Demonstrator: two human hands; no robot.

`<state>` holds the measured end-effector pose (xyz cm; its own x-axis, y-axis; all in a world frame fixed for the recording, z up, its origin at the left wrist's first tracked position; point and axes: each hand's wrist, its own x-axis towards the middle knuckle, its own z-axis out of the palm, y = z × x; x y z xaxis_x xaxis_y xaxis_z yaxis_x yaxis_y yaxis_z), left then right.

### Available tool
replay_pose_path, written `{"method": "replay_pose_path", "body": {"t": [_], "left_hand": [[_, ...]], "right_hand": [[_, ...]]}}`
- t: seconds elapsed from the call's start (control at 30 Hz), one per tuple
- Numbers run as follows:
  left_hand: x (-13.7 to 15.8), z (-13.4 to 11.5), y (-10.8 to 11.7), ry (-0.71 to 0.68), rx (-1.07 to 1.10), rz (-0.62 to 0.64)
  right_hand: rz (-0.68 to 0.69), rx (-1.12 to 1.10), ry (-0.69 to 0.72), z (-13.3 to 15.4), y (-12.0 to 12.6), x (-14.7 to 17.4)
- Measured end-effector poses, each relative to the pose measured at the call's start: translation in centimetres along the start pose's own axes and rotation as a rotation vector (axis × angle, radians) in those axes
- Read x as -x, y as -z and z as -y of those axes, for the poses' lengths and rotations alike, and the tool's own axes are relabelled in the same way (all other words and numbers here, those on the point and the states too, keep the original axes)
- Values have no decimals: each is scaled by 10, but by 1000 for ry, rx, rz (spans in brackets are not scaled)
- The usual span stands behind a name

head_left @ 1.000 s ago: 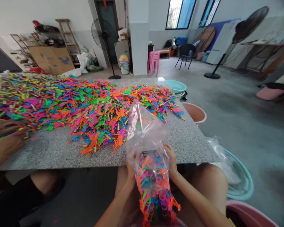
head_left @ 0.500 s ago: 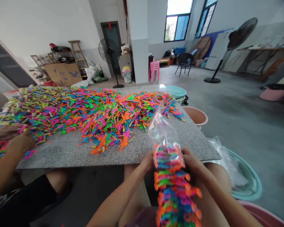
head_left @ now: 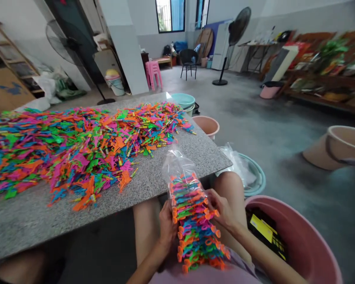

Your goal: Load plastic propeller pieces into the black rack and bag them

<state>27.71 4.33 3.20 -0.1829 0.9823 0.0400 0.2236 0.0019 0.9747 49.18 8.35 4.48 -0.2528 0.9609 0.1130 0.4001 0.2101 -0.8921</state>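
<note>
A long stack of small plastic toy guns (head_left: 199, 232) in orange, pink, blue and green runs from my lap up to the table edge. Its far part sits inside a clear plastic bag (head_left: 177, 161), whose closed end lies over the stone tabletop; the near part is outside the bag. My left hand (head_left: 167, 223) is closed on the bag's left edge against the stack. On the opposite side my right hand (head_left: 220, 207) grips the bag's right edge, fingers partly hidden.
A large heap of toy guns (head_left: 85, 146) covers much of the stone table (head_left: 154, 179). Beyond its right end stand a blue basin (head_left: 183, 98) and an orange tub (head_left: 207, 124). Plastic bags (head_left: 239, 167) lie in a basin beside my knee; a pink tub (head_left: 301, 228) stands at my right.
My view has turned right, and the co-worker's hands have left it. More of the stack is now inside the bag, whose mouth has come nearer to me.
</note>
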Motion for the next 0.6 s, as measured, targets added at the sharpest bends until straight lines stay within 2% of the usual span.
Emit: {"method": "replay_pose_path", "body": {"t": [0.1,0.23,0.3,0.43,0.5,0.6], "left_hand": [[4,-1,8,-20,-100,3],[6,-15,18,-134,-217,139],[3,-25,18,-192,-252,159],[-2,-34,14,-310,-388,71],[-3,-29,14,-498,-485,17],[-4,-15,20,-848,-558,-11]], "right_hand": [[-9,-4,-28,-5,5,2],[12,22,83,-3,15,8],[-54,56,136,0,17,13],[-223,214,205,-3,12,24],[-306,319,297,-11,11,29],[-374,485,576,-23,19,36]]}}
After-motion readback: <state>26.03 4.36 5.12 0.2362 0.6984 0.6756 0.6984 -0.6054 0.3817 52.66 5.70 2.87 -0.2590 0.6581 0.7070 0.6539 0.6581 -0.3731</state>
